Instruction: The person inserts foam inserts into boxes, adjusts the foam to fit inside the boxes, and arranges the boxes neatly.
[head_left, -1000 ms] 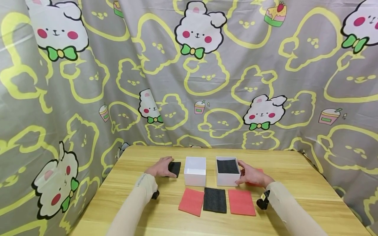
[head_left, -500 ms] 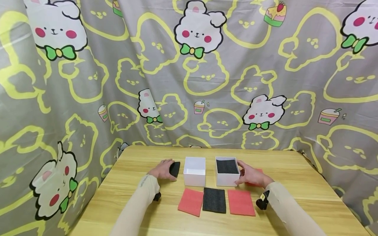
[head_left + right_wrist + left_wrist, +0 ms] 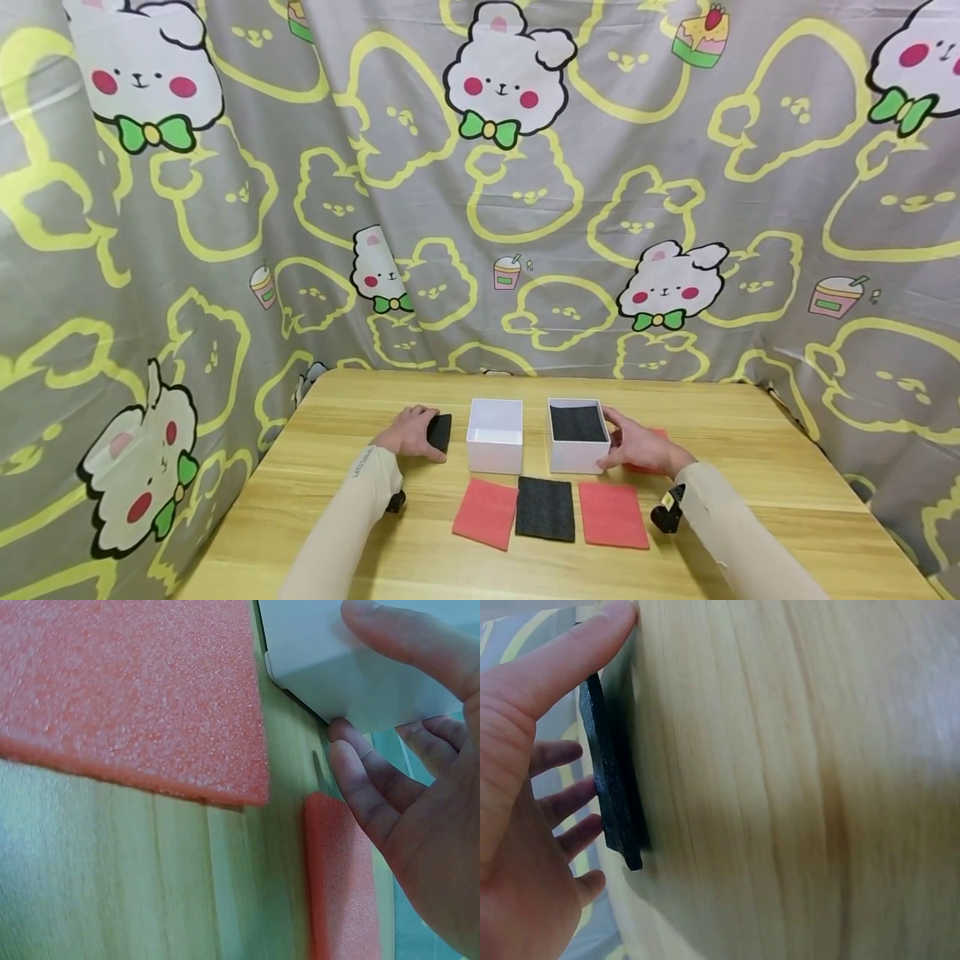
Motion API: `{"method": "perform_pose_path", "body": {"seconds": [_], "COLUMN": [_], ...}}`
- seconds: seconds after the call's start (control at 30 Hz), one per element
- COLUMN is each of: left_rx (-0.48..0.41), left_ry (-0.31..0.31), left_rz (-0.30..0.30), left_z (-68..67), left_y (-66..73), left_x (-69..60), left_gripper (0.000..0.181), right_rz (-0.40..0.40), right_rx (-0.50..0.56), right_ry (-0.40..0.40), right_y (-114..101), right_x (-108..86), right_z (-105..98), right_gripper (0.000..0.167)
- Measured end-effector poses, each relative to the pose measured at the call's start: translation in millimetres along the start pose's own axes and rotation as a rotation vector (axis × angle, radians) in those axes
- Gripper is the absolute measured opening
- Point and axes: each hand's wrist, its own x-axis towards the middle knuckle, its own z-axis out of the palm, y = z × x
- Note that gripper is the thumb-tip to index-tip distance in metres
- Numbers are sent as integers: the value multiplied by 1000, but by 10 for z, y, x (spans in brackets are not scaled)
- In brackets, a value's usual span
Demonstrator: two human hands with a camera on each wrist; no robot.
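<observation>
My left hand (image 3: 408, 432) holds a black foam sheet (image 3: 440, 433) at the left of the table. In the left wrist view the thumb lies over one end of the black foam sheet (image 3: 609, 780) and the fingertips are at its far side. My right hand (image 3: 637, 443) grips the right white box (image 3: 579, 458), thumb at its front and fingers toward the back. Inside that box lies another black foam sheet (image 3: 577, 423). A second white box (image 3: 495, 457) stands open-topped between the left hand and the gripped box; its visible inside is bare white.
In front of the boxes lie a red foam sheet (image 3: 485, 513), a black one (image 3: 545, 509) and another red one (image 3: 613, 515). One more red sheet (image 3: 660, 435) is partly hidden behind the right hand. A patterned curtain (image 3: 480, 200) hangs behind the wooden table (image 3: 427, 558).
The black foam sheet in the left hand has shifted slightly left, and less of it shows. The right hand and both boxes stay in place.
</observation>
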Motion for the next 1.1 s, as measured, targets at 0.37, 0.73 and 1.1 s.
{"method": "perform_pose_path", "body": {"seconds": [0.37,0.73,1.1], "left_rx": [-39,-94,-273], "left_ry": [-17,16,119], "left_rz": [34,21,37], "left_z": [-43,-54,-175], "left_y": [-21,4,146], "left_x": [-62,-99,-141], "left_gripper": [93,96,93], "right_rz": [0,-12,-13], "right_rx": [-1,-1,3], "right_ry": [-2,-8,-4], "right_y": [41,36,5], "right_x": [15,14,5], "right_z": [-7,-11,5], "right_gripper": [102,101,100]}}
